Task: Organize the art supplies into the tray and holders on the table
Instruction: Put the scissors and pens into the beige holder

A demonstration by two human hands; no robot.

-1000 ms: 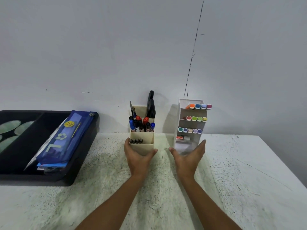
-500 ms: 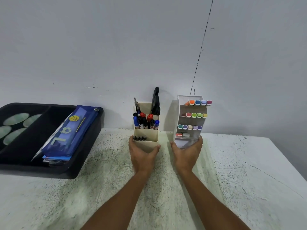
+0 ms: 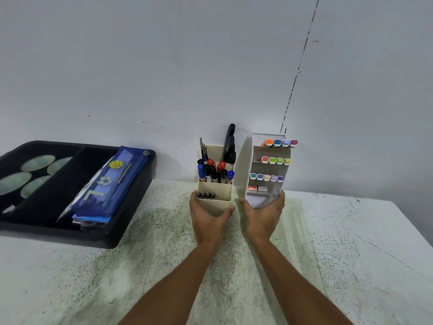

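A cream pen holder [image 3: 220, 193] stands at the table's far edge, filled with markers, pens and black scissors [image 3: 229, 146]. My left hand [image 3: 208, 219] grips its base, thumb on the right corner. Beside it on the right stands a white tiered holder [image 3: 255, 156] with rows of coloured marker caps and erasers on its lowest shelf. My right hand [image 3: 263, 215] grips the base of this holder from the front. A black tray [image 3: 112, 233] at the left holds a blue pencil case [image 3: 112, 184] on top of other flat items.
The tray's left compartment holds several pale green oval pieces [image 3: 38, 161]. A grey wall [image 3: 164, 66] rises directly behind the holders. The speckled white table [image 3: 339, 242] ends at an edge on the right.
My right hand went from open beside the white holder to gripping its base. Both holders now sit slightly farther back toward the wall, and my left hand kept its hold.
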